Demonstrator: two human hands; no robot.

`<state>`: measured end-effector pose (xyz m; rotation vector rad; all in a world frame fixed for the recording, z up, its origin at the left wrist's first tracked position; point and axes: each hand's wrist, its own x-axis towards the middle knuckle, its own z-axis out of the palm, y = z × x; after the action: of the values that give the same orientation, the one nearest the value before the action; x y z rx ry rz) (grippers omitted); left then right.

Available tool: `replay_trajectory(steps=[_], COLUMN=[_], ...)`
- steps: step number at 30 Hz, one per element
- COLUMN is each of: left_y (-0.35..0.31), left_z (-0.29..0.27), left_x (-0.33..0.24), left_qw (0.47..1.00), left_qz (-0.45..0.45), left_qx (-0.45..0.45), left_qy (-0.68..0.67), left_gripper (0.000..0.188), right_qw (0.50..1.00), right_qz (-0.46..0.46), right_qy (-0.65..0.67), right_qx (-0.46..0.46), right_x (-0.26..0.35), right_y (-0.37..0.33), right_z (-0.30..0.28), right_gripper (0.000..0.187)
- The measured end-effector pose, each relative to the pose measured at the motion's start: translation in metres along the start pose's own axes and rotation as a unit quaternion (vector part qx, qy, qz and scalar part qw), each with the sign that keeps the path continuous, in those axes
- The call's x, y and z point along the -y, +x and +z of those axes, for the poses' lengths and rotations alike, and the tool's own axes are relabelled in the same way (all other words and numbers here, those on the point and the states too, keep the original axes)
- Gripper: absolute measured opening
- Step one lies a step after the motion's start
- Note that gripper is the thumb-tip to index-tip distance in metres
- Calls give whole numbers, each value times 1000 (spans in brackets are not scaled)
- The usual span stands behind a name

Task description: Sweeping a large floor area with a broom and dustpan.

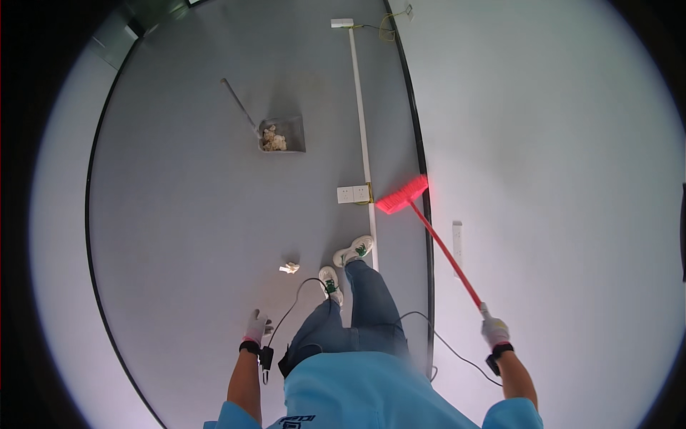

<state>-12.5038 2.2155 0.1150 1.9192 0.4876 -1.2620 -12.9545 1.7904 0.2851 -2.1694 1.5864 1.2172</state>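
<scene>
My right hand (pixel 494 331), in a pale glove, is closed round the upper end of a broom's red handle. The red broom (pixel 404 194) reaches forward and left from it, its bristled head by the foot of the right wall, next to the white floor strip. My left hand (pixel 259 327), also gloved, hangs at my left side with its fingers apart and nothing in it. A grey dustpan (pixel 296 134) with a long handle lies ahead on the left, holding crumpled pale scraps (pixel 274 139). A small crumpled white scrap (pixel 289 268) is on the floor ahead of my left hand.
A white cable strip (pixel 359 107) runs along the floor with a double socket box (pixel 353 194) beside it and another small box (pixel 342 23) at its far end. A black skirting (pixel 414 107) edges the right wall, which bears a white power strip (pixel 458 247). Black cables hang from both wrists.
</scene>
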Motion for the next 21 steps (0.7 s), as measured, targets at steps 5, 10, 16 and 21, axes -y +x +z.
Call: replay_trajectory(steps=[5, 10, 16, 21], left_y=[-21, -32, -54, -61], left_z=[-52, -71, -62, -58], left_x=[52, 91, 112, 148], left_qw=[999, 997, 999, 999], left_qz=[-30, -31, 12, 2], left_qx=[-22, -55, -37, -37], left_qy=[39, 39, 14, 25], left_gripper=[58, 57, 53, 54], right_qw=[998, 984, 993, 996], right_qz=[7, -24, -41, -64], right_qy=[37, 158, 102, 42], right_qx=[-48, -80, -45, -36], right_x=[-24, 5, 44, -13], right_y=[-66, -36, -5, -45], right_z=[21, 33, 48, 100], right_gripper=[54, 51, 52, 54])
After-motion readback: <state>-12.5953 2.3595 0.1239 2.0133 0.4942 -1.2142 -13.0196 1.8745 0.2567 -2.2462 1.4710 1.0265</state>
